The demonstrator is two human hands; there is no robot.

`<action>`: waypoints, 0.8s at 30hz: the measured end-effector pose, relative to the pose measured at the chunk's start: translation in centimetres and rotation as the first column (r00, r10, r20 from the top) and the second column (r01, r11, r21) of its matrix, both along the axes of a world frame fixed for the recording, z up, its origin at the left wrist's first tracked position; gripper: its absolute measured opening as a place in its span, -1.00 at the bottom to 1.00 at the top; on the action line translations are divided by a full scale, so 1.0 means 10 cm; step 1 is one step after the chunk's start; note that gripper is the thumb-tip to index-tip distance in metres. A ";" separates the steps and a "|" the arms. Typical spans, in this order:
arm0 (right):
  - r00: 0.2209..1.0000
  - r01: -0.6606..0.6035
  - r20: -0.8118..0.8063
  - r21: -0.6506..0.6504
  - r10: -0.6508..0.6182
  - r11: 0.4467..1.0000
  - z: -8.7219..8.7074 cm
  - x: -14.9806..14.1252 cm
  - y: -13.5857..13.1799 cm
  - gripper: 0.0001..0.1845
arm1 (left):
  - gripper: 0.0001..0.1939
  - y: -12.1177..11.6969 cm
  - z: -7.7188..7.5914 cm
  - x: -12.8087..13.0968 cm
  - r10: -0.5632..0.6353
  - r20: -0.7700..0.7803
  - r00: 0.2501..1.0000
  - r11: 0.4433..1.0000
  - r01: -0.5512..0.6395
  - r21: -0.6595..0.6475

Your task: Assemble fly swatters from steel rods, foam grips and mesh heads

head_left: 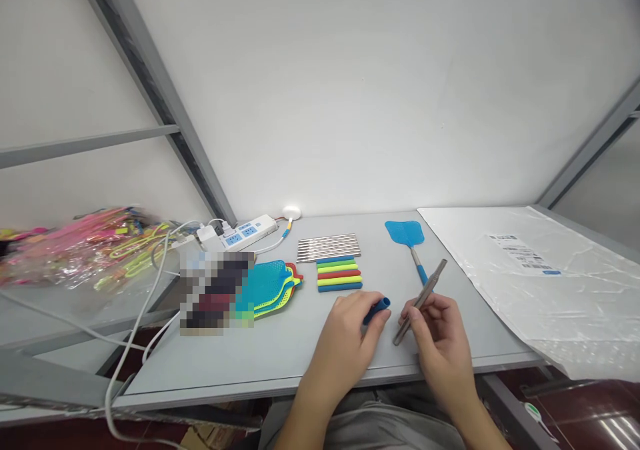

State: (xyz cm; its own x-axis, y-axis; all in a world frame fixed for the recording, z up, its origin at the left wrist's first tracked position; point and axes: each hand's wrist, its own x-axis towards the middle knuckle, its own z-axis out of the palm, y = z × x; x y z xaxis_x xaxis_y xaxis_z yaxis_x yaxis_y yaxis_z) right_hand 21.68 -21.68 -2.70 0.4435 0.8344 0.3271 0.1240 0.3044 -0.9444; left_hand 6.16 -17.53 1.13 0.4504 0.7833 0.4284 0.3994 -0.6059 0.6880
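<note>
My left hand [350, 327] is closed around a blue handle sleeve [384, 303], its hollow end facing up and to the right. In my right hand [443, 337] is a metal rod [421, 298], tilted and pinched between thumb and fingers. The rod and the sleeve are apart. Just beyond my right hand lies a blue fly swatter [405, 233] with a metal shaft and a blue handle. Several coloured handle sleeves [340, 275] are laid in a row beyond my left hand, below a row of silver metal rods [329, 247].
Perforated swatter heads [267, 283] are stacked on the left of the table [280, 357], beside a blurred-out patch. Behind them lies a power strip [250, 234] with white cables. A white bubble mailer [530, 277] covers the right side. Bagged colourful items [100, 250] fill the far-left shelf.
</note>
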 end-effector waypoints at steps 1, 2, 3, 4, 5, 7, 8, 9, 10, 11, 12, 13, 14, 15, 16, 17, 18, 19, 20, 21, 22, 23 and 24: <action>1.000 0.017 -0.018 0.016 -0.017 1.000 0.05 0.00 0.01 -0.78 | -0.82 0.00 -0.01 0.01 0.005 -0.029 1.000 1.000 -0.004 0.015; 0.998 0.040 -0.039 0.035 -0.039 0.999 0.11 -0.01 0.01 -0.79 | -0.82 0.00 -0.02 0.01 0.006 -0.053 0.999 0.999 -0.004 0.032; 0.996 0.069 -0.063 0.063 -0.065 0.996 0.19 -0.01 0.03 -0.79 | -0.81 0.01 -0.03 0.02 0.004 -0.073 0.997 0.999 -0.001 0.044; 0.992 0.103 -0.087 0.099 -0.095 0.990 0.27 -0.02 0.04 -0.79 | -0.81 0.01 -0.04 0.02 0.002 -0.090 0.996 0.999 0.003 0.051; 0.986 0.139 -0.113 0.141 -0.124 0.980 0.35 -0.03 0.06 -0.80 | -0.81 0.01 -0.04 0.03 0.003 -0.100 0.995 0.999 0.002 0.054; 0.975 0.189 -0.155 0.228 -0.156 0.955 0.51 -0.07 0.10 -0.80 | -0.82 0.01 -0.05 0.03 0.017 -0.110 0.994 0.998 -0.010 0.060; 0.974 0.197 -0.162 0.264 -0.158 0.944 0.57 -0.09 0.12 -0.80 | -0.82 0.01 -0.06 0.03 0.024 -0.111 0.994 0.998 -0.017 0.065; 0.975 0.195 -0.159 0.291 -0.154 0.937 0.61 -0.11 0.14 -0.80 | -0.81 0.01 -0.06 0.03 0.027 -0.110 0.994 0.997 -0.020 0.068; 0.978 0.185 -0.148 0.307 -0.145 0.933 0.64 -0.13 0.15 -0.80 | -0.81 0.01 -0.06 0.03 0.028 -0.109 0.994 0.997 -0.020 0.070; 0.981 0.173 -0.135 0.314 -0.136 0.934 0.65 -0.15 0.17 -0.80 | -0.81 0.01 -0.06 0.03 0.027 -0.107 0.994 0.997 -0.019 0.071; 0.984 0.162 -0.121 0.313 -0.129 0.936 0.65 -0.17 0.18 -0.81 | -0.81 0.01 -0.06 0.03 0.028 -0.105 0.994 0.997 -0.020 0.074; 0.986 0.156 -0.111 0.310 -0.127 0.938 0.64 -0.18 0.19 -0.81 | -0.81 0.01 -0.06 0.03 0.030 -0.101 0.994 0.997 -0.022 0.081; 0.986 0.156 -0.103 0.308 -0.131 0.939 0.62 -0.19 0.19 -0.81 | -0.80 0.01 -0.07 0.03 0.032 -0.097 0.995 0.996 -0.024 0.089; 0.986 0.158 -0.097 0.306 -0.134 0.939 0.59 -0.20 0.19 -0.80 | -0.80 0.02 -0.07 0.03 0.032 -0.092 0.995 0.995 -0.023 0.098; 0.987 0.157 -0.091 0.306 -0.135 0.939 0.57 -0.20 0.19 -0.80 | -0.80 0.02 -0.07 0.02 0.028 -0.085 0.996 0.994 -0.019 0.105; 0.988 0.150 -0.079 0.300 -0.132 0.942 0.54 -0.20 0.19 -0.80 | -0.79 0.02 -0.07 0.02 0.021 -0.074 0.997 0.994 -0.013 0.112; 0.991 0.133 -0.062 0.285 -0.121 0.949 0.52 -0.19 0.19 -0.80 | -0.78 0.01 -0.07 0.02 0.013 -0.059 0.998 0.993 -0.005 0.119; 0.994 0.106 -0.037 0.261 -0.100 0.960 0.51 -0.19 0.18 -0.81 | -0.78 0.01 -0.06 0.02 0.004 -0.039 0.999 0.992 0.001 0.127; 0.998 0.064 -0.003 0.228 -0.065 0.972 0.50 -0.19 0.18 -0.82 | -0.77 0.01 -0.06 0.02 -0.003 -0.015 1.000 0.991 0.005 0.135; 0.999 0.016 0.032 0.198 -0.023 0.980 0.49 -0.20 0.17 -0.82 | -0.77 0.01 -0.05 0.01 -0.007 0.008 1.000 0.990 0.006 0.141; 0.998 -0.031 0.065 0.175 0.020 0.984 0.49 -0.20 0.17 -0.81 | -0.77 0.00 -0.04 0.01 -0.009 0.029 1.000 0.989 0.005 0.146; 0.995 -0.073 0.086 0.160 0.060 0.984 0.51 -0.21 0.16 -0.78 | -0.77 0.00 -0.03 0.00 -0.011 0.044 0.999 0.989 0.004 0.148; 0.992 -0.107 0.089 0.155 0.094 0.982 0.53 -0.21 0.16 -0.76 | -0.78 -0.01 -0.02 0.00 -0.015 0.054 0.998 0.988 0.006 0.152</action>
State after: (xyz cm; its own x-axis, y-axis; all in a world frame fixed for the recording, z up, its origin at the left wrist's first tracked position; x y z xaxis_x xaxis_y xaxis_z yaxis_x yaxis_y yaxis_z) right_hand 19.56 -20.04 2.61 0.3270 0.8077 0.4906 0.1590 0.4647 -0.8710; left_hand 6.16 -17.58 0.90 0.4306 0.7025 0.5666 0.3565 -0.7091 0.6083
